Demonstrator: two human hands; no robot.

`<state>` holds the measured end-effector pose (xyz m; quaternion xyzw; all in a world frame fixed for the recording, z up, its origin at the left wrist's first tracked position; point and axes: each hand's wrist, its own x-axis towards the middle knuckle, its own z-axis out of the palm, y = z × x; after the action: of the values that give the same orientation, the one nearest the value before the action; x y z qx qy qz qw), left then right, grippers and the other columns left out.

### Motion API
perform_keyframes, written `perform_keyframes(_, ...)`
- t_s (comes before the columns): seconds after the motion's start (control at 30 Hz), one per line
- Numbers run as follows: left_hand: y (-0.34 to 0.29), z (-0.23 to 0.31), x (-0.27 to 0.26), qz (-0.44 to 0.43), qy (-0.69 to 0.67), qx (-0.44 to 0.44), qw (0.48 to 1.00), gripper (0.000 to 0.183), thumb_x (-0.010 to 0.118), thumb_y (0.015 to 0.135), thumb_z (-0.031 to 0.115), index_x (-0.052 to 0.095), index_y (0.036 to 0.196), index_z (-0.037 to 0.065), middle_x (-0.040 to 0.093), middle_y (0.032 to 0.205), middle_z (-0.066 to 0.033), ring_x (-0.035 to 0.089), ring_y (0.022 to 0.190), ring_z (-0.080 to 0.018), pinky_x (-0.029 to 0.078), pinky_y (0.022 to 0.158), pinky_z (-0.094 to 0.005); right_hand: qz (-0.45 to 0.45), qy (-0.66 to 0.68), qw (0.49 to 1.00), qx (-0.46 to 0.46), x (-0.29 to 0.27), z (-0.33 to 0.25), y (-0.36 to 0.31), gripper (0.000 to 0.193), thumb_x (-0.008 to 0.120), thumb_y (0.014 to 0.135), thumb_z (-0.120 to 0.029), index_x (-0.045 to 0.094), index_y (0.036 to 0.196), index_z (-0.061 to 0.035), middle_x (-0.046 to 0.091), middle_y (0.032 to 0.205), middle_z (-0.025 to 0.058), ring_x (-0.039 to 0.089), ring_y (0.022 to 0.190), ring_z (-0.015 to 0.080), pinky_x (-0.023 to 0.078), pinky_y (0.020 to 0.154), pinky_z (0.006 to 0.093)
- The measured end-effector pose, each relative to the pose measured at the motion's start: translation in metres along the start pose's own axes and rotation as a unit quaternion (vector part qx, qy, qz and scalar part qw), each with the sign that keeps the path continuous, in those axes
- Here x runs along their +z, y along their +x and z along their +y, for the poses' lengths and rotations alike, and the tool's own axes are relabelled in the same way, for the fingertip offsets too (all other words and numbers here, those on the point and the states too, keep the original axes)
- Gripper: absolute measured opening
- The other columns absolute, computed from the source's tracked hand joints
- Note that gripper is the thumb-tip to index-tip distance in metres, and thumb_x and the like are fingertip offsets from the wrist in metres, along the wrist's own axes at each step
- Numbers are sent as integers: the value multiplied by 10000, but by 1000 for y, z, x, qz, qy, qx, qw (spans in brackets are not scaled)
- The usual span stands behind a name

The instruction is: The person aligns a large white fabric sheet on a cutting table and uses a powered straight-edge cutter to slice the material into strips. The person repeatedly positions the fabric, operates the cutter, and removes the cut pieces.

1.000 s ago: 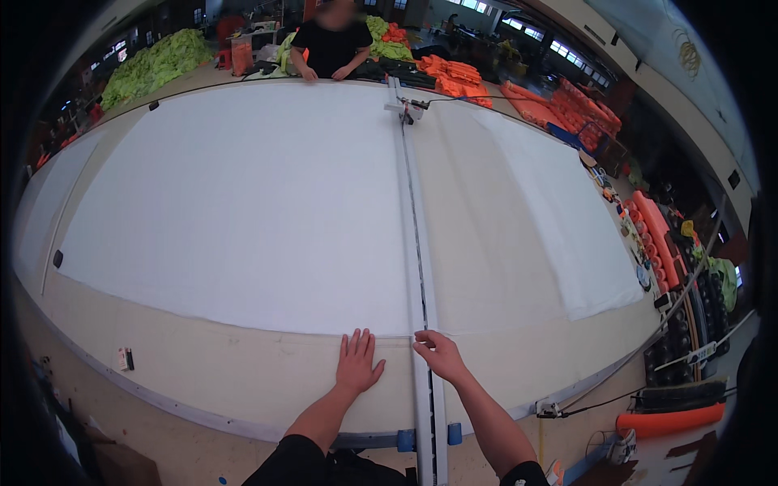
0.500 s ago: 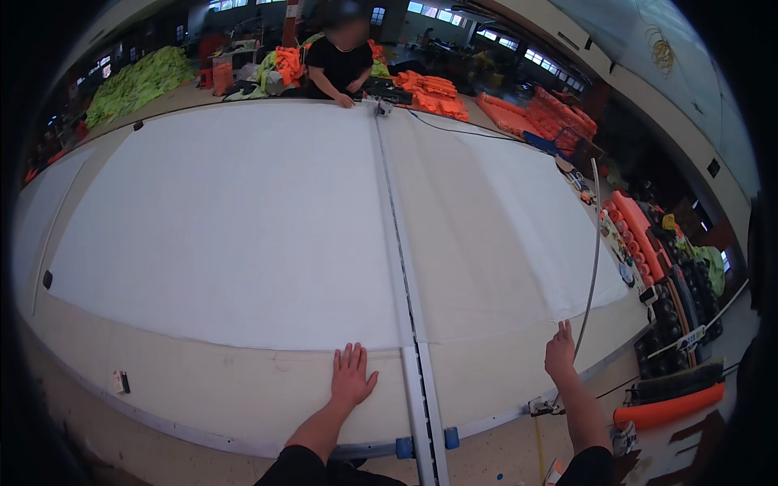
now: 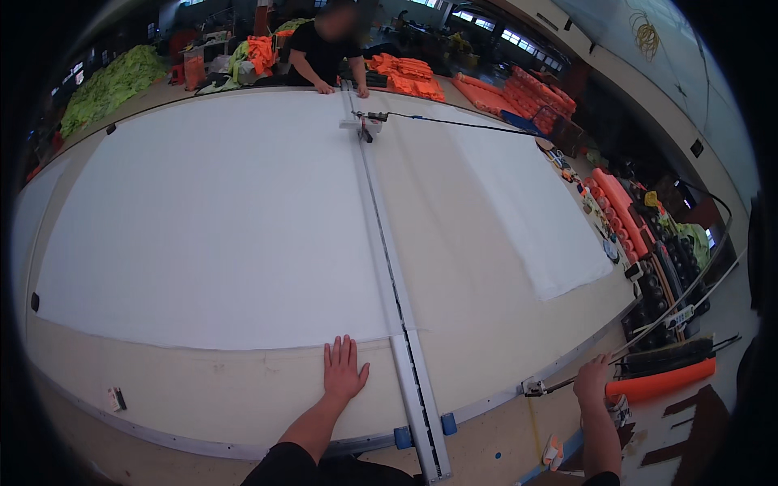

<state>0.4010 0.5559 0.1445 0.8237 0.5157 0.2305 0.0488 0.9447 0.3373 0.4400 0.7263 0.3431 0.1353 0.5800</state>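
My left hand (image 3: 346, 371) lies flat with fingers stretched over the near edge of a wide white fabric sheet (image 3: 219, 219), on the table's pale top. My right hand (image 3: 593, 379) is off the table's right front edge, closed around a thin bendable rod (image 3: 703, 275). The rod's lower end meets a metal bracket (image 3: 532, 388) on the table edge; its other end arcs up to the right. A long metal rail (image 3: 395, 292) crosses the table to the right of my left hand. A cutting machine (image 3: 366, 126) with a black cable sits on the rail's far part.
Across the table a person (image 3: 322, 50) in black has both hands by the rail's far end. A narrower white fabric piece (image 3: 519, 194) lies right of the rail. Orange rolls (image 3: 622, 212) stand along the right side; a small box (image 3: 117, 398) lies front left.
My right hand has left the fabric edge and moved down right, taking hold of the rod, which has swung rightward. The cutting machine has come nearer along the rail. My left hand stays flat.
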Motion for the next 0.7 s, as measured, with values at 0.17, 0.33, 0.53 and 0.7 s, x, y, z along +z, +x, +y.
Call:
perform_keyframes(0.17,5,7,2,-6,-9,-4,1000,754,657,965,455,516,1523,-32,432,1635,-217,344,1550,-405,210,1285,-639,-156,97,982,37,60,7,-15,696,681,895,-532,663,1428,-85,628,1484,188,449,1501,385,137,1284,658)
perform_keyframes(0.33,5,7,3,-4,-5,-2,1000,778,657,967,450,481,1545,-41,413,1643,-219,319,1556,-411,178,1293,-628,-29,426,904,-5,57,-19,-55,849,695,885,-593,603,1445,38,585,1490,251,503,1436,400,217,1231,586)
perform_keyframes(0.53,5,5,4,-5,-46,4,999,783,709,935,408,488,1540,-38,430,1628,-232,344,1542,-421,189,1280,-655,-315,910,232,-139,-120,-243,-162,661,584,1083,-521,547,1492,-2,642,1370,185,652,1228,299,596,916,465)
perform_keyframes(0.7,11,16,-13,-33,-18,22,999,863,757,894,364,415,1595,-5,388,1660,-207,302,1568,-412,168,1278,-672,-424,893,148,38,-21,-285,-255,471,706,1028,-482,651,1019,-15,653,680,74,458,426,120,310,404,268)
